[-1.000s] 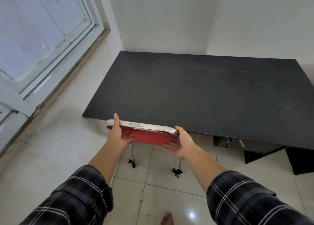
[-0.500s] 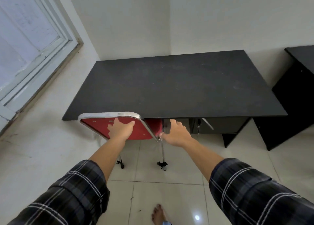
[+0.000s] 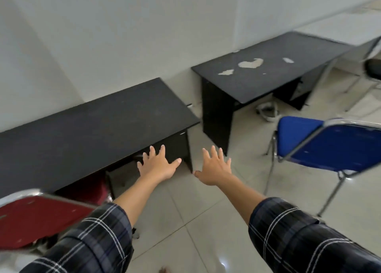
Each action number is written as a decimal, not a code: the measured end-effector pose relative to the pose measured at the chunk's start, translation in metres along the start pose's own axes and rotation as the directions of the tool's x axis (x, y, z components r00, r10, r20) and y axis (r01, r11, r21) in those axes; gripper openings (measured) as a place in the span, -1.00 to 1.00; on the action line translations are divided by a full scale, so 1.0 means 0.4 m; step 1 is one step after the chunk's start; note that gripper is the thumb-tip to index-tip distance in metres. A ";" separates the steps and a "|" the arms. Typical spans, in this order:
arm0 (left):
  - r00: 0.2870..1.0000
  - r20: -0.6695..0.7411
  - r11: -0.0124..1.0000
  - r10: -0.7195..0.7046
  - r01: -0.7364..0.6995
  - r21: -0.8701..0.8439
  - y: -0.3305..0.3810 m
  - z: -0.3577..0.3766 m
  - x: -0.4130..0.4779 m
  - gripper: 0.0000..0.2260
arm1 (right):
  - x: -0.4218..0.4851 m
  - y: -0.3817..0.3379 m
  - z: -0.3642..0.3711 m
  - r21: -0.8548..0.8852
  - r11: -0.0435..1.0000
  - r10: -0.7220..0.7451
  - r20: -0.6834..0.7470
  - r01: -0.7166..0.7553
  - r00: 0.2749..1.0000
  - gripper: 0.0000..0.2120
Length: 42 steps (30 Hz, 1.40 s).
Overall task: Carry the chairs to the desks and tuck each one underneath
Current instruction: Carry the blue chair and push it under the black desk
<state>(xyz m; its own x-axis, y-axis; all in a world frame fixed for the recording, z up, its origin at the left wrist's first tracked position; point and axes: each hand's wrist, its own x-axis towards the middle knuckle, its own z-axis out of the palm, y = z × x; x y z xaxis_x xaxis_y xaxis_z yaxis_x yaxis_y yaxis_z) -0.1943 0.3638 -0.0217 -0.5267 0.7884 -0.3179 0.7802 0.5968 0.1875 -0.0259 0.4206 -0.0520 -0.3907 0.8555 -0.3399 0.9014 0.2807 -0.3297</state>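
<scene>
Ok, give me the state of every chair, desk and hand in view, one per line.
Near desk: has a chair tucked under it.
Far desk: top peeled in patches.
Red chair: seat under the near desk, untouched.
Blue chair: free on the floor, not tucked.
Left hand: open, holding nothing.
Right hand: open, holding nothing.

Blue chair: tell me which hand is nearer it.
Right. The right hand hangs open just left of the blue chair, not touching it; the left hand is farther left, in front of the near desk.
</scene>
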 end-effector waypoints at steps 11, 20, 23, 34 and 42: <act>0.906 0.080 0.893 0.415 -0.423 0.153 0.550 0.074 -0.020 -0.21 | -0.125 0.500 -0.181 0.198 0.905 0.406 -0.140 -0.377 0.903 -0.09; 0.770 0.198 0.765 0.606 -0.633 0.122 0.981 0.213 -0.006 -0.20 | -0.141 0.842 -0.273 0.324 0.759 0.633 -0.160 -0.565 0.758 -0.11; 0.741 0.238 0.739 0.628 -0.664 0.114 1.119 0.244 0.013 -0.20 | -0.132 0.943 -0.313 0.359 0.706 0.689 -0.154 -0.610 0.708 -0.12; 0.672 0.248 0.670 0.697 -0.734 0.106 1.487 0.309 0.049 -0.31 | -0.063 1.199 -0.471 0.495 0.654 0.756 -0.390 -0.573 0.526 -0.41; 0.790 0.279 0.813 0.546 -0.579 0.050 1.565 0.370 0.064 -0.34 | -0.016 1.375 -0.501 0.416 0.733 0.672 -0.323 -0.538 0.666 -0.40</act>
<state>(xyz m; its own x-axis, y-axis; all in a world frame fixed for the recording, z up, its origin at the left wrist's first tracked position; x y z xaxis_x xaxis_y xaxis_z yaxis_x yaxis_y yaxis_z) 0.3306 0.7357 -0.0499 0.1035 0.9071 -0.4080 0.9568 0.0212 0.2898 0.5097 0.6567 -0.0545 0.4058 0.8993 -0.1632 0.7934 -0.4353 -0.4254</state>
